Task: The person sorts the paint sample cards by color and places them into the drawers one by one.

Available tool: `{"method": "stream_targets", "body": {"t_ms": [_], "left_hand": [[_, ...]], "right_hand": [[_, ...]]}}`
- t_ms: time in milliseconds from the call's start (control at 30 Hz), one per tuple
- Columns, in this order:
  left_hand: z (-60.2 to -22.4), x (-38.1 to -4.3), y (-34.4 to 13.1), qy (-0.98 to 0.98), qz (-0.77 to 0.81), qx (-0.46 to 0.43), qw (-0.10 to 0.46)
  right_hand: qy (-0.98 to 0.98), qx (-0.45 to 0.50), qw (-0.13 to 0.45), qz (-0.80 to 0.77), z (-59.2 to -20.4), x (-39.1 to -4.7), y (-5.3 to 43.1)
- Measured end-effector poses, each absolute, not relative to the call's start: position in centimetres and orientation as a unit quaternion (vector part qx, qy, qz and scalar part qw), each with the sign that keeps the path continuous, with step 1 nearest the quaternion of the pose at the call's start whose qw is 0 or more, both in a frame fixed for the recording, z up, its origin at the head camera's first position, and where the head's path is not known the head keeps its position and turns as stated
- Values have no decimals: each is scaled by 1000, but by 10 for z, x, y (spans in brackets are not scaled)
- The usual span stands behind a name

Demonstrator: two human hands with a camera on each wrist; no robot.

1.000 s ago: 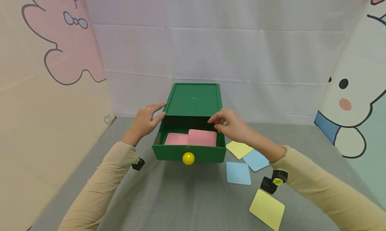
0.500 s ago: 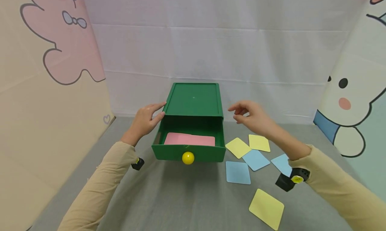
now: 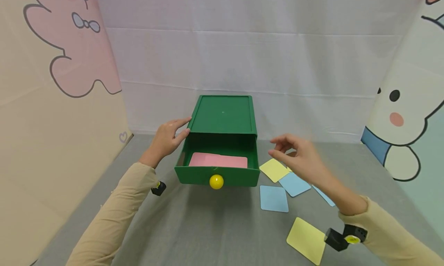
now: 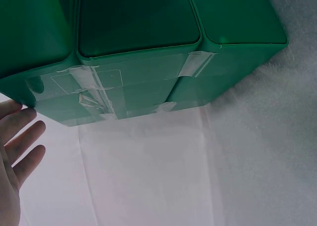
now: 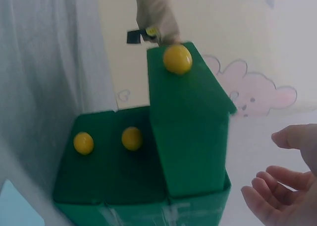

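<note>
A green drawer cabinet [image 3: 223,113] has its top drawer [image 3: 194,176], with a round yellow knob [image 3: 216,182], pulled out. Pink cards [image 3: 218,160] lie inside, partly hidden by the drawer front. My left hand [image 3: 166,138] touches the cabinet's left edge with its fingertips, fingers extended. To the right of the drawer, my right hand [image 3: 301,156] hovers over the loose cards, thumb and fingers apart and nothing between them. Below it are a yellow card [image 3: 273,170] and a blue card [image 3: 294,184]; another yellow card is mostly hidden behind the hand.
On the grey cloth [image 3: 222,227] lie another blue card [image 3: 274,199] and a nearer yellow card [image 3: 306,241]. In the right wrist view, two lower drawers show yellow knobs [image 5: 83,143]. A white curtain [image 3: 277,65] hangs behind the cabinet.
My right hand has left the drawer, moved right, then come down over the cards. The raised pink card has dropped lower in the drawer. My left hand stays put.
</note>
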State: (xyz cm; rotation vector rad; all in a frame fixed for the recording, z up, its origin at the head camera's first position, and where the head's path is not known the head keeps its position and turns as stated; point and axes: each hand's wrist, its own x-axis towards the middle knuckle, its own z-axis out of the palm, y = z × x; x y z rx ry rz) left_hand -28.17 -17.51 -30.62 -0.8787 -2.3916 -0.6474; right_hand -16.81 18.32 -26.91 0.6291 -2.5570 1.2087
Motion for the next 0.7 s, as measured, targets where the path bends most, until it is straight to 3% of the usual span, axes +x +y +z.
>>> {"method": "stream_targets", "body": {"t_ms": [300, 700], "left_hand": [[-307, -281, -174, -875, -244, -327, 261], [-306, -279, -174, -878, -246, -321, 255]], "right_hand": [[-814, 276, 247, 448, -299, -134, 151], [-758, 361, 364, 404, -326, -127, 111]]}}
